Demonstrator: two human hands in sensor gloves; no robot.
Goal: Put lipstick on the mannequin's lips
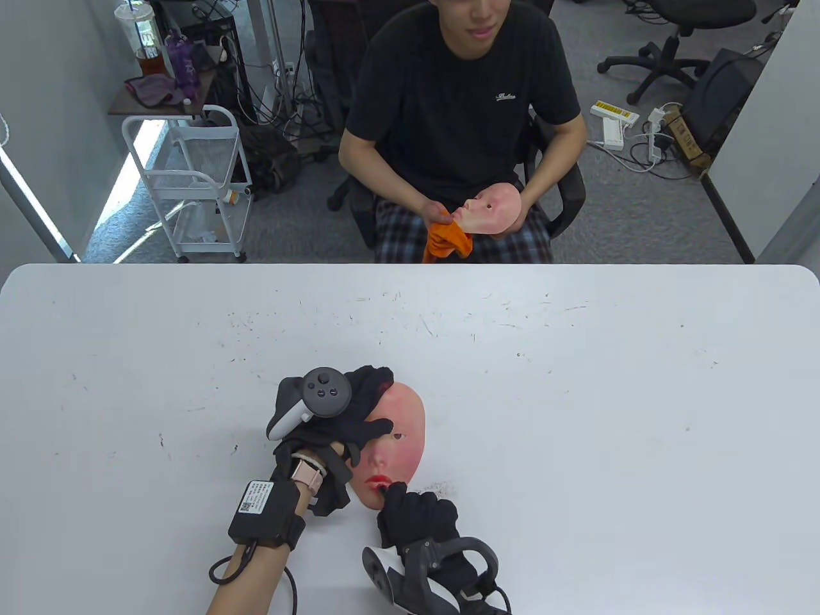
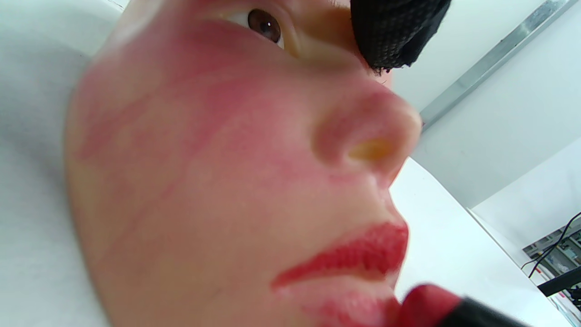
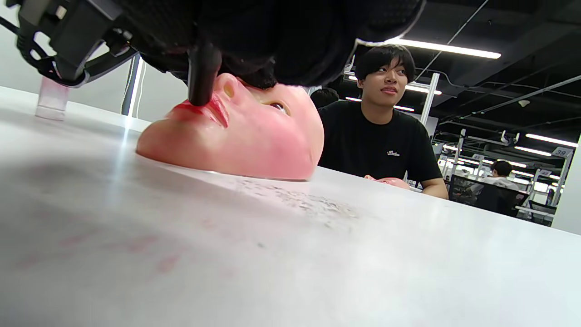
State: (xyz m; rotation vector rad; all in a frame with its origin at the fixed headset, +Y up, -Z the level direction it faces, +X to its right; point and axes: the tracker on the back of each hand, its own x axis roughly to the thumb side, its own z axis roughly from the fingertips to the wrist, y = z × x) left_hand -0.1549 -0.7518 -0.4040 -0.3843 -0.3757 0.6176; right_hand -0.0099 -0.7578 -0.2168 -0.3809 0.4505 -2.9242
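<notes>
A pink mannequin face [image 1: 400,442] lies face up on the white table [image 1: 576,384], near the front. Its lips [image 1: 378,480] are red; in the left wrist view the upper lip [image 2: 354,256] is fully red and the lower lip [image 2: 345,306] is partly coloured. My left hand [image 1: 359,416] rests on the face's forehead and left side and holds it down. My right hand [image 1: 416,512] grips a black lipstick [image 3: 202,72] whose red tip [image 2: 424,304] touches the lips [image 3: 206,109].
A person [image 1: 461,115] sits across the table holding a second mannequin face [image 1: 493,208] and an orange cloth [image 1: 445,240]. A small clear cap or cup [image 3: 52,97] stands on the table behind the face in the right wrist view. Faint red smears mark the table near me [image 3: 136,245].
</notes>
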